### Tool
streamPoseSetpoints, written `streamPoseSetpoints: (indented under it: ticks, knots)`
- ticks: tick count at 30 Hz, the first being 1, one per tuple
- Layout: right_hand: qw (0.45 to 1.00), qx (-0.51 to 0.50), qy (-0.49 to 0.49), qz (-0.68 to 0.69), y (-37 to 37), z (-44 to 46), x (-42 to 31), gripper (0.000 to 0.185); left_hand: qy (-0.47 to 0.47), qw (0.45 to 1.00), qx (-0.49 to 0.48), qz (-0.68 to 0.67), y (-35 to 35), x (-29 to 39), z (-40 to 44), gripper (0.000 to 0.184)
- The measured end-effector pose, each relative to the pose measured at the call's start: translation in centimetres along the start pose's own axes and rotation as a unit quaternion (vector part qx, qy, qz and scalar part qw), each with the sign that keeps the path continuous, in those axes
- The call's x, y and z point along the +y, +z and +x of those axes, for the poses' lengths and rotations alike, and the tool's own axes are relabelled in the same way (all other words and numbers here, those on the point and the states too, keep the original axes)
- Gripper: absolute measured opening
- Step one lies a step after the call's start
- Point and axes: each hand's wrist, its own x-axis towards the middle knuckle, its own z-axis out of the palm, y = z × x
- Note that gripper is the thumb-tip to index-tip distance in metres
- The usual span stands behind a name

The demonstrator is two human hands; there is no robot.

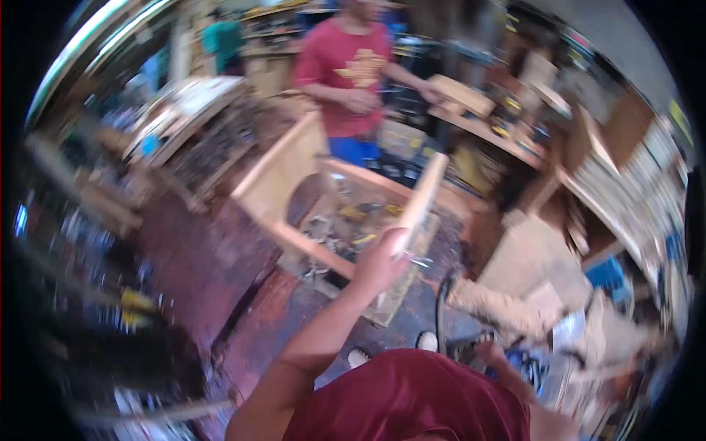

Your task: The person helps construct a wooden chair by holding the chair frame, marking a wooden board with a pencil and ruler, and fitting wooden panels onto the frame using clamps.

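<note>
My left hand (384,259) is closed around the near right corner of an open wooden frame (283,173), where an upright pale board (425,197) meets it. A small shiny metal piece (421,261) sticks out beside my fingers; its kind is too blurred to tell. The frame is tilted, with a tall panel on its left and rails between the sides. Low at my right side is my right hand (489,351), near a dark curved hose (441,312). Its fingers are smeared, and what it holds, if anything, cannot be made out.
Across from me stands a person in a red shirt (342,70), one hand near a wooden piece (462,95) on a bench (489,136). Boards (625,184) and sawdust (500,305) lie to the right. A cluttered worktable (195,110) is at the left.
</note>
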Motion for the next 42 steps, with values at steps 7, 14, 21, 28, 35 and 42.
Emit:
streamPoseSetpoints:
  ticks: [7,14,21,28,35,42]
  knots:
    - [0.799,-0.004,0.127,0.587,-2.8,2.3,4.2,0.022,-0.16,0.977,-0.039,0.136,-0.8,1.9,0.1,0.05]
    - [0.886,0.104,0.078,0.446,-1.8,6.4,11.3,0.042,-0.255,0.964,0.025,0.065,1.6,-1.5,-0.9,0.042]
    - [0.817,0.168,0.094,0.544,-3.9,9.1,12.8,0.034,-0.206,0.969,0.086,0.107,-1.0,-2.7,-2.3,0.02]
    - [0.773,0.153,0.085,0.609,3.5,7.9,14.7,0.025,-0.169,0.979,0.056,0.099,1.7,1.5,-0.8,0.019]
    - [0.729,0.114,0.102,0.668,7.1,4.5,15.5,0.034,-0.191,0.978,0.046,0.073,2.0,1.3,-0.2,0.022]
    - [0.732,0.029,0.167,0.66,6.6,3.4,16.3,0.034,-0.142,0.982,-0.011,0.127,1.7,0.8,0.0,0.022]
